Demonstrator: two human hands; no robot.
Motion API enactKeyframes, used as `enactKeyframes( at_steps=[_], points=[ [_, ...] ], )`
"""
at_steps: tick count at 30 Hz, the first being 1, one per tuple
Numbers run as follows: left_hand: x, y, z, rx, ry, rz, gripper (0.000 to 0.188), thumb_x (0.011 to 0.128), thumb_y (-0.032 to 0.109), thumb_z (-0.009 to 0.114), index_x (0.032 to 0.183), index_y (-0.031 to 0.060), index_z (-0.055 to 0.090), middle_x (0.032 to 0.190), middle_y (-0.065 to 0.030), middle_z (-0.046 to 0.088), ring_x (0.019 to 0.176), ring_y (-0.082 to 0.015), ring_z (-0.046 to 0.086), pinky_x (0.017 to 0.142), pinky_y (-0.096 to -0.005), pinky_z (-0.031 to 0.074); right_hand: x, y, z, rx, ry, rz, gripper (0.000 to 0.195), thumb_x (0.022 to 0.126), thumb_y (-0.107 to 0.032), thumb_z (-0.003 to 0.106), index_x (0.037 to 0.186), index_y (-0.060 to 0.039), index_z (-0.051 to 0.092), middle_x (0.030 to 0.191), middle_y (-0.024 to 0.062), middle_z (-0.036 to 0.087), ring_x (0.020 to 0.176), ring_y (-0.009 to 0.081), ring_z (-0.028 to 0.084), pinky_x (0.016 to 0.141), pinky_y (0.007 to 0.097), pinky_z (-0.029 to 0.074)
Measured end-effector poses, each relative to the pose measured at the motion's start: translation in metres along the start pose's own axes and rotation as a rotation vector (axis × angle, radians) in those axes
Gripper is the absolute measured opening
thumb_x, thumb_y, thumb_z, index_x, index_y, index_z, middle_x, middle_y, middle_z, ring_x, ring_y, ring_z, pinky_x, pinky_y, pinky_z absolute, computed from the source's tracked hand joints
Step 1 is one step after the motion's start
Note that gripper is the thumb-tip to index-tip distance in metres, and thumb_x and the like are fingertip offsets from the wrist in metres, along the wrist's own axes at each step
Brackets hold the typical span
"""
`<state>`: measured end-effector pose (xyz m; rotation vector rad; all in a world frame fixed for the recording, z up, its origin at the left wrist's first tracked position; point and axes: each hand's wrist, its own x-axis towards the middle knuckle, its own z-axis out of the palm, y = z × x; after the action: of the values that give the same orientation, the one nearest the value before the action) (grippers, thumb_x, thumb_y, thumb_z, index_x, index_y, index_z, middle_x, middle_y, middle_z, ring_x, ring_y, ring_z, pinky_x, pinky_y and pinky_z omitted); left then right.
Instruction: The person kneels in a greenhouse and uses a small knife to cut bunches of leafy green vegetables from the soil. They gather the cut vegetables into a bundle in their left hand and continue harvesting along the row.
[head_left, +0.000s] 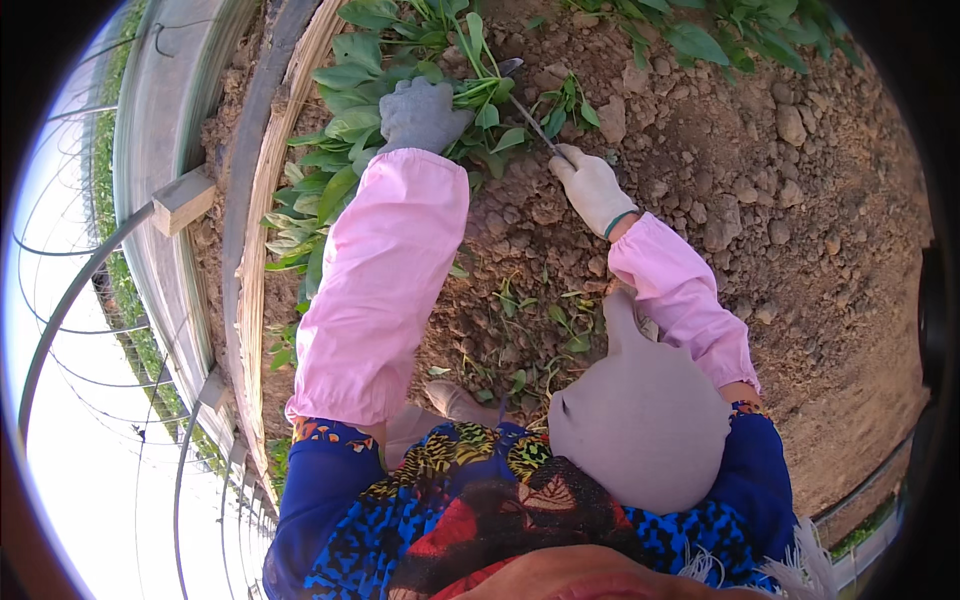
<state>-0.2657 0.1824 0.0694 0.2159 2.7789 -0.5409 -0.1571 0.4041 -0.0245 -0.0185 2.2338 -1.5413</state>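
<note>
My left hand (424, 116), in a grey glove, is closed around the stems of a bunch of leafy greens (484, 91), which stick out to its right. More broad-leaved green plants (356, 124) grow beside and below that hand. In a white glove with a green cuff, my right hand (592, 187) grips a thin-shafted hand tool (534, 120). The tool slants up and left, and its small metal blade (510, 67) lies close to the bunch's stems. A small leafy plant (566, 105) stands in the soil just right of the shaft.
Cloddy brown soil (750, 202) spreads to the right, with loose leaves (517, 300) scattered before my feet. A wooden board (270, 172) edges the bed at left, beyond it metal hoops (82, 277) and a wooden block (184, 201). More leafy plants (712, 37) grow at the top right.
</note>
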Motion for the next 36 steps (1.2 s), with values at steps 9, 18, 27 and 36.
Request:
enactKeyframes(
  at_steps=[9,18,27,36],
  points=[
    [-0.001,-0.004,-0.016,0.026,-0.286,0.015,0.062,0.073,0.045,0.075,0.120,0.0074,0.062,0.117,-0.0120,0.068,0.110,-0.0339,0.065,0.092,-0.0485,0.051,-0.008,-0.004,0.005,0.095,-0.064,0.076,0.040,0.098,-0.029,0.053,0.127,-0.0023,0.059,0.106,0.0260,0.067,0.099,0.0420,0.063,0.082,0.0447,0.051],
    [0.001,-0.020,0.003,-0.043,-0.276,0.032,0.045,0.076,0.039,0.072,0.112,0.0123,0.067,0.105,-0.0142,0.071,0.102,-0.0344,0.068,0.086,-0.0485,0.052,-0.042,-0.007,-0.022,0.099,-0.066,0.130,0.039,0.098,-0.030,0.053,0.124,-0.0019,0.061,0.104,0.0276,0.067,0.103,0.0412,0.063,0.085,0.0425,0.049],
    [-0.005,-0.027,0.002,-0.086,-0.193,-0.017,0.038,0.080,0.036,0.070,0.111,0.0140,0.067,0.106,-0.0139,0.070,0.101,-0.0342,0.068,0.086,-0.0478,0.051,-0.002,0.022,0.027,-0.095,0.029,-0.074,0.038,0.098,-0.027,0.055,0.128,-0.0019,0.056,0.084,0.0230,0.067,0.084,0.0440,0.064,0.072,0.0477,0.049],
    [-0.007,-0.018,-0.010,0.025,-0.237,0.006,0.029,0.083,0.025,0.063,0.109,0.0147,0.068,0.105,-0.0115,0.071,0.102,-0.0327,0.068,0.087,-0.0472,0.053,-0.011,0.015,0.024,-0.153,-0.011,-0.025,0.037,0.100,-0.033,0.051,0.122,-0.0050,0.058,0.091,0.0291,0.066,0.093,0.0463,0.063,0.079,0.0529,0.049]
  ],
)
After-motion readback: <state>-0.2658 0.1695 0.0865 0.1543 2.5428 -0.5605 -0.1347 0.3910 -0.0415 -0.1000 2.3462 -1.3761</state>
